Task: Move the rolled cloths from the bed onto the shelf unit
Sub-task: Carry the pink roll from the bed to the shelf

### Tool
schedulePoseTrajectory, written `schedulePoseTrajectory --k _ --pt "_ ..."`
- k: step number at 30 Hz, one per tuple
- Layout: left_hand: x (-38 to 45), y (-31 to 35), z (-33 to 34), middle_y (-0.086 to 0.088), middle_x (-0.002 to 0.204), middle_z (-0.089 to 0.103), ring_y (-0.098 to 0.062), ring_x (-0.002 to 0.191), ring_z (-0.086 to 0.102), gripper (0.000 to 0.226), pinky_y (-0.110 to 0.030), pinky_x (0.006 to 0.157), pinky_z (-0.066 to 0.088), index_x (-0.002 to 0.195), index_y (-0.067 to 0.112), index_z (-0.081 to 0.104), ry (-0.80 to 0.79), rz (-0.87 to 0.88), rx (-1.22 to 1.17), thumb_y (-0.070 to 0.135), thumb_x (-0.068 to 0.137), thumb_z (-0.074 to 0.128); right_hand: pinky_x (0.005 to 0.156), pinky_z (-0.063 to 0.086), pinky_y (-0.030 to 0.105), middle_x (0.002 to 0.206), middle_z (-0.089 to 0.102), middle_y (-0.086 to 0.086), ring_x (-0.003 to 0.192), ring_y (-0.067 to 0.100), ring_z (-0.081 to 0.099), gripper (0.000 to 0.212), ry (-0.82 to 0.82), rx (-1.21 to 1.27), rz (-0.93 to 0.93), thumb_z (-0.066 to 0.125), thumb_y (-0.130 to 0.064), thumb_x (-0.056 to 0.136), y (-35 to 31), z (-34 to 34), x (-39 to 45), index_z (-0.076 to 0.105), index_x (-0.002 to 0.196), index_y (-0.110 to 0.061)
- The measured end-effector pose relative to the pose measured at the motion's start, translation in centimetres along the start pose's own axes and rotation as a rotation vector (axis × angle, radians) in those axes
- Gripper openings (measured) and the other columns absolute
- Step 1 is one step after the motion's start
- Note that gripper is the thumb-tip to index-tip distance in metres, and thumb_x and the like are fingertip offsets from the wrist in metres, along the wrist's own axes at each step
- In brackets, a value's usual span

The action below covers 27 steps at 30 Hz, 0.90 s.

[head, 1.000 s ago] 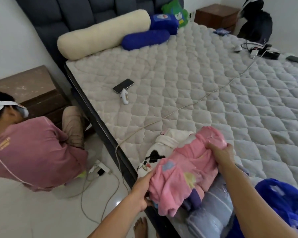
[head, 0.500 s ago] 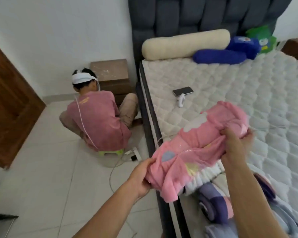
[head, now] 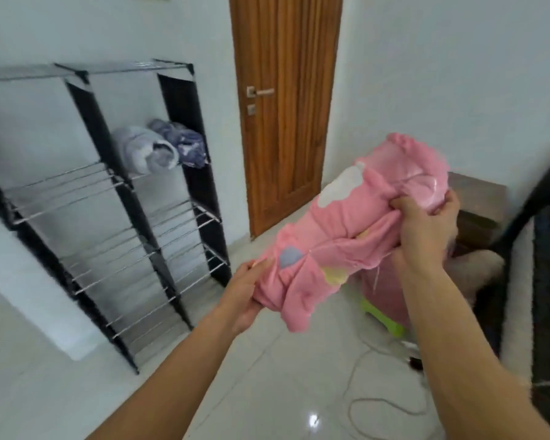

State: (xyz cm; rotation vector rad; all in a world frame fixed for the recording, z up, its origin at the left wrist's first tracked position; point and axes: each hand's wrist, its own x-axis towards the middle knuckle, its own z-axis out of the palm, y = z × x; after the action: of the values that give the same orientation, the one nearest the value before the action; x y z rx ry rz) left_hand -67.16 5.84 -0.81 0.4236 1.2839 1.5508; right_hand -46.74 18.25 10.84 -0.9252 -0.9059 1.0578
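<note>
You hold the pink rolled cloth (head: 356, 230) in the air with both hands, out over the pale tiled floor (head: 267, 385), and it slants from low on your left to high on your right. Your left hand (head: 245, 296) has a closed grip on the lower end, fingers curled under the loose folds there. Your right hand (head: 426, 230) has a closed grip near the upper end, with the fingers dug into the fabric and the thumb on the far side. The cloth carries a white patch, a blue-grey patch and a pale yellow one on the side facing you. The shelf unit (head: 115, 198) stands against the white wall on your left, well apart from the cloth: a black frame with metal rod tiers in 2 columns. On an upper tier of its right column lie 2 rolled cloths side by side and touching, a pale grey rolled cloth (head: 146, 150) nearer you and a dark blue rolled cloth (head: 185, 141) beside it toward the door. A wooden door (head: 283, 106) with a metal handle stands shut between the shelf unit and the cloth. Below your right arm a white cable (head: 381, 401) trails over the floor, and the edge of the bed (head: 546, 281) runs down the right side, blurred. Behind the cloth sits something pink with a green object under it, too hidden to tell what it is.
</note>
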Motion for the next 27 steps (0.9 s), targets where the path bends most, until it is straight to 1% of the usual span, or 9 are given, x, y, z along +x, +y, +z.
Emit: schedulePoseTrajectory --k 2,4,7,11,14,18,21,25,27 --pt "-1.6 2.4 -4.9 -0.021 0.128 0.062 -0.038 0.114 0.062 0.083 -0.037 0.069 0.056 0.131 0.000 0.049 0.074 0.051 -0.026 0.042 0.068 0.081 0.085 0.054 0.022 0.124 0.057 0.003 0.106 0.017 0.060 0.071 -0.137 0.038 0.027 0.071 -0.006 0.066 0.7 5.9 -2.8 0.045 0.132 -0.016" --pt "-3.4 4.2 -9.1 -0.020 0.121 0.066 -0.033 0.101 0.067 0.078 -0.036 0.069 0.056 0.126 -0.002 0.050 0.147 0.106 -0.047 0.039 0.068 0.082 0.086 0.055 0.030 0.124 0.059 0.005 0.106 0.019 0.061 0.074 -0.256 0.040 0.045 0.073 -0.013 0.059 1.4 11.1 -5.7 0.047 0.128 -0.017" --pt "-5.7 6.4 -14.4 -0.018 0.124 0.065 -0.031 0.101 0.067 0.079 -0.043 0.073 0.058 0.130 0.006 0.049 0.264 0.158 -0.047 0.036 0.066 0.084 0.093 0.054 0.043 0.126 0.057 0.001 0.110 0.021 0.060 0.076 -0.429 0.017 0.064 0.075 -0.017 0.056 2.4 17.9 -9.9 0.047 0.127 -0.024" --pt "-7.4 7.9 -20.0 -0.010 0.128 0.063 -0.029 0.106 0.066 0.083 -0.044 0.079 0.058 0.133 0.016 0.042 0.395 0.219 -0.117 0.028 0.064 0.085 0.093 0.052 0.038 0.126 0.052 -0.002 0.109 0.018 0.056 0.073 -0.669 -0.001 0.060 0.072 -0.010 0.066 4.3 25.6 -14.4 0.042 0.131 -0.025" --pt "-6.9 9.3 -23.3 -0.010 0.131 0.060 -0.028 0.108 0.064 0.070 -0.044 0.087 0.055 0.135 0.015 0.041 0.476 0.248 -0.163 0.020 0.074 0.075 0.093 0.052 0.037 0.127 0.050 -0.001 0.111 0.018 0.055 0.071 -0.837 -0.013 0.037 0.073 -0.009 0.069 6.0 31.3 -16.3 0.040 0.130 -0.025" --pt "-4.0 11.2 -27.2 -0.012 0.128 0.061 -0.028 0.106 0.063 0.065 -0.038 0.076 0.055 0.135 0.012 0.044 0.582 0.257 -0.215 0.015 0.077 0.073 0.092 0.051 0.036 0.124 0.048 -0.001 0.111 0.021 0.054 0.068 -0.993 -0.032 0.031 0.072 -0.008 0.071 8.6 38.8 -17.1 0.038 0.126 -0.028" --pt "-0.6 13.3 -30.0 -0.012 0.126 0.063 -0.030 0.109 0.062 0.063 -0.039 0.074 0.056 0.132 0.014 0.047 0.653 0.247 -0.292 0.016 0.076 0.075 0.096 0.049 0.039 0.121 0.047 -0.001 0.111 0.020 0.052 0.069 -1.039 -0.056 0.026 0.072 -0.009 0.071 11.2 44.2 -16.5 0.038 0.129 -0.022" --pt "4.3 16.2 -32.5 -0.013 0.124 0.067 -0.033 0.113 0.063 0.078 -0.041 0.073 0.058 0.131 0.011 0.052 0.688 0.218 -0.318 0.027 0.062 0.085 0.099 0.045 0.040 0.121 0.042 -0.003 0.114 0.020 0.047 0.074 -1.030 -0.092 0.086 0.070 -0.010 0.072 15.1 50.6 -14.9 0.035 0.136 -0.021" --pt "6.5 17.1 -33.5 -0.013 0.121 0.068 -0.034 0.112 0.064 0.071 -0.041 0.077 0.057 0.130 0.010 0.054 0.710 0.216 -0.326 0.026 0.067 0.083 0.100 0.045 0.040 0.125 0.045 -0.002 0.115 0.020 0.048 0.074 -1.035 -0.105 0.106 0.069 -0.012 0.072 16.8 53.5 -14.5 0.034 0.136 -0.022"
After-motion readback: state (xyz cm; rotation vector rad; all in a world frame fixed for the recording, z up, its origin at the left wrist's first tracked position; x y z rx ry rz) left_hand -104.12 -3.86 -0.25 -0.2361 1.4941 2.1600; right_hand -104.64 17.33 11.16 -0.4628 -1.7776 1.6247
